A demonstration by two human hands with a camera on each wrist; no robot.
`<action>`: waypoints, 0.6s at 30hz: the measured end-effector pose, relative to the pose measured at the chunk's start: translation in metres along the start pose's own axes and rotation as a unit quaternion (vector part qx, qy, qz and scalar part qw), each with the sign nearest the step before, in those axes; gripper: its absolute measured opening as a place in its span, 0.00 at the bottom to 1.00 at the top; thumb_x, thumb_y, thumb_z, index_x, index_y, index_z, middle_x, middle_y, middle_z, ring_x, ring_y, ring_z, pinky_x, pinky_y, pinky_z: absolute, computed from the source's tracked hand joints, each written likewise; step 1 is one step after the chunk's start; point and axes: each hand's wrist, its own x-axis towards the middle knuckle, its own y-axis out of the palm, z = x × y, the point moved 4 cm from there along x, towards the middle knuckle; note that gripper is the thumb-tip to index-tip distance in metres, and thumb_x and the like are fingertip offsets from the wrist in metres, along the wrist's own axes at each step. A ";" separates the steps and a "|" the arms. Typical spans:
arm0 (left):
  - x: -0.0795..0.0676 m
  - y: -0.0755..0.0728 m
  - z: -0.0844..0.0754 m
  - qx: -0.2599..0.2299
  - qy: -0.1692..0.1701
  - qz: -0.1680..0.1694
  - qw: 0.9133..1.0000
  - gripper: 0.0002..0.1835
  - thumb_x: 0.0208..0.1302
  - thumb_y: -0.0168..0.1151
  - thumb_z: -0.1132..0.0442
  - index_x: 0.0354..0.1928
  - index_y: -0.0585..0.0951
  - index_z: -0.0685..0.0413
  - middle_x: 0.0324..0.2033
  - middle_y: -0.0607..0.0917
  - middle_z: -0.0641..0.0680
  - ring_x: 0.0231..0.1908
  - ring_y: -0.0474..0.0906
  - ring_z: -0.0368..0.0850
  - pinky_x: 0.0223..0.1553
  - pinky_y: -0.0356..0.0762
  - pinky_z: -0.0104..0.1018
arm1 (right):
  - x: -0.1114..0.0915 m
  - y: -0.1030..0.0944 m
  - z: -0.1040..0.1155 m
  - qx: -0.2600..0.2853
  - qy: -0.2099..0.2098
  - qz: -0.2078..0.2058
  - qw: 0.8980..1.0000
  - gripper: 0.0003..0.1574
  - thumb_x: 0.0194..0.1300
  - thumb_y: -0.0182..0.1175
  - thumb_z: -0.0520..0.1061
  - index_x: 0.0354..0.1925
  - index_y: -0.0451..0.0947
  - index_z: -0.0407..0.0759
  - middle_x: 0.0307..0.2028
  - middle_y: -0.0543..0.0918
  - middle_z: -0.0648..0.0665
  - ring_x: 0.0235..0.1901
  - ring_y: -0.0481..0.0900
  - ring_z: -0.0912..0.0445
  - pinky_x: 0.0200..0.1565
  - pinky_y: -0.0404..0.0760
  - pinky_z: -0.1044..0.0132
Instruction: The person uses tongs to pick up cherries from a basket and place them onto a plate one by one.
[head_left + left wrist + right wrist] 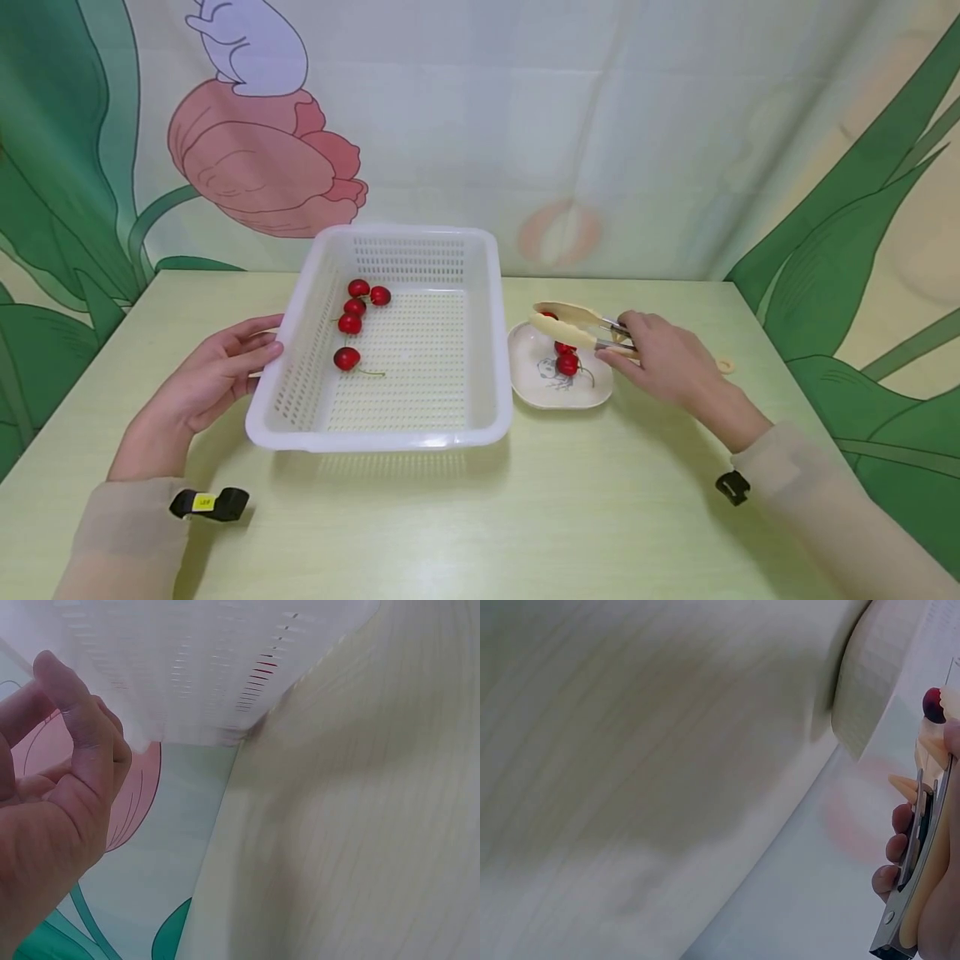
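Between the tips of the tongs (572, 313), left of the right hand (667, 354), a cherry (549, 315) is seen beside the plate (531, 379). The tongs are gripped by that hand; light, even pressure is advised, lest the fruit be bruised or dropped. Farther left, the basket (375, 442) is held at its rim by the left hand (225, 362) and is best steadied. Whether the cherry is firmly pinched cannot be told; left fingertips are partly hidden, and the tongs' tips are cut off in the right wrist view.

Black wrist pieces (228, 503) (the left has a yellow label (203, 502)) adjoin beige sleeves (126, 529).
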 end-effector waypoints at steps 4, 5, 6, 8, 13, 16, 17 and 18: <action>0.001 -0.001 0.000 0.000 0.000 0.002 1.000 0.21 0.77 0.57 0.66 0.68 0.68 0.46 0.54 0.82 0.48 0.49 0.85 0.43 0.49 0.85 0.38 | 0.000 0.005 0.000 -0.004 -0.008 0.007 1.000 0.36 0.72 0.57 0.71 0.52 0.73 0.39 0.35 0.77 0.46 0.32 0.73 0.51 0.30 0.74 0.59; 0.000 -0.001 0.000 0.000 0.000 0.002 1.000 0.21 0.77 0.57 0.66 0.67 0.68 0.46 0.54 0.82 0.48 0.49 0.85 0.43 0.48 0.85 0.38 | 0.000 0.005 0.001 -0.006 -0.010 0.008 1.000 0.37 0.72 0.56 0.71 0.52 0.73 0.39 0.35 0.77 0.46 0.32 0.73 0.51 0.29 0.74 0.59; 0.000 -0.001 0.000 0.000 0.000 0.002 1.000 0.21 0.77 0.57 0.66 0.67 0.68 0.46 0.54 0.82 0.48 0.49 0.85 0.43 0.48 0.85 0.38 | 0.000 0.006 0.001 -0.007 -0.012 0.008 1.000 0.37 0.72 0.56 0.71 0.52 0.73 0.39 0.34 0.77 0.46 0.32 0.72 0.51 0.29 0.74 0.59; 0.000 -0.001 0.000 0.000 0.001 0.002 1.000 0.21 0.77 0.57 0.66 0.68 0.68 0.47 0.54 0.82 0.48 0.49 0.85 0.43 0.48 0.85 0.39 | 0.000 0.009 0.001 -0.009 -0.013 0.011 1.000 0.37 0.72 0.56 0.71 0.52 0.73 0.39 0.34 0.77 0.46 0.32 0.72 0.51 0.29 0.74 0.59; 0.000 0.000 0.000 -0.002 0.003 0.006 1.000 0.22 0.77 0.57 0.66 0.69 0.68 0.48 0.54 0.82 0.48 0.48 0.85 0.44 0.48 0.85 0.39 | -0.001 0.013 0.001 -0.012 -0.001 0.022 1.000 0.38 0.71 0.58 0.70 0.55 0.73 0.38 0.38 0.78 0.45 0.33 0.73 0.51 0.30 0.75 0.59; 0.001 0.000 0.000 -0.002 0.002 0.006 1.000 0.22 0.78 0.57 0.66 0.69 0.68 0.48 0.54 0.83 0.48 0.48 0.85 0.44 0.48 0.85 0.40 | -0.001 0.014 0.001 -0.010 0.010 0.024 1.000 0.40 0.71 0.58 0.70 0.57 0.72 0.37 0.39 0.79 0.44 0.34 0.74 0.50 0.31 0.76 0.58; 0.001 0.000 0.000 -0.002 0.002 0.006 1.000 0.22 0.78 0.57 0.66 0.68 0.68 0.48 0.54 0.83 0.48 0.48 0.85 0.44 0.48 0.85 0.40 | -0.001 0.014 0.001 -0.008 0.011 0.023 1.000 0.41 0.71 0.57 0.71 0.58 0.72 0.37 0.40 0.79 0.44 0.35 0.74 0.50 0.31 0.77 0.58; 0.001 0.000 0.000 -0.003 0.002 0.006 1.000 0.22 0.78 0.57 0.66 0.69 0.68 0.48 0.54 0.83 0.48 0.48 0.85 0.44 0.48 0.85 0.40 | -0.001 0.013 0.001 -0.005 0.012 0.021 1.000 0.42 0.71 0.56 0.71 0.59 0.71 0.37 0.40 0.79 0.43 0.35 0.74 0.50 0.32 0.77 0.58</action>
